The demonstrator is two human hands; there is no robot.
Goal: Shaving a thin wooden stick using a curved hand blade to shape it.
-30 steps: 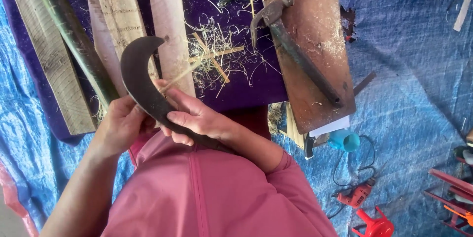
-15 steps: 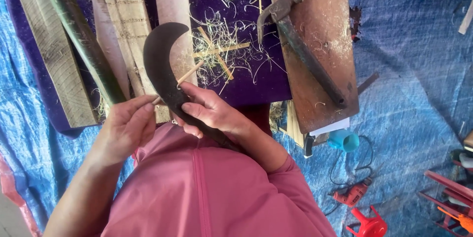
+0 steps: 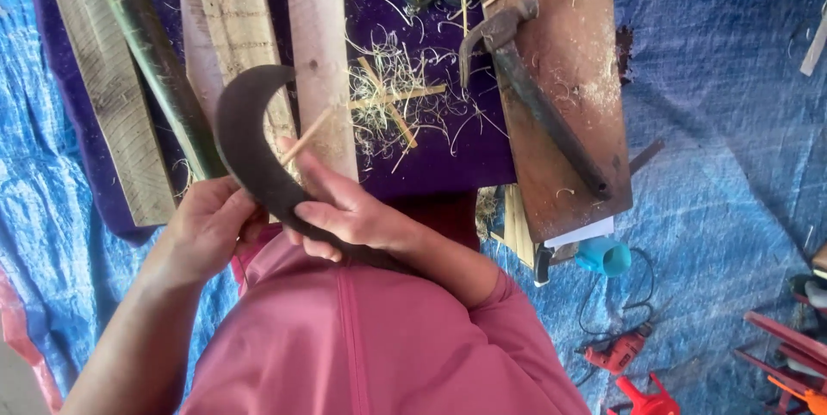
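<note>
Right hand: my right hand is closed around the handle of the sickle knife, fingers wrapped over it, thumb pointing up along the blade's inner side.
Left hand: my left hand is curled just left of the blade, fingertips touching its lower back edge; I cannot tell whether it pinches the stick's near end, which is hidden there.
Stick: a thin pale bamboo stick lies slanted across the blade's inner curve, touching the edge just above my right thumb, its far end pointing up over the pale plank.
Knife position: it sits between my two hands, above my pink shirt, the tip curving up and right over the planks.
Knife look: dark, dull metal, broad crescent blade, pointed tip.
Around: shavings on the purple cloth, a hammer on the brown board, blue tarp beneath.
</note>
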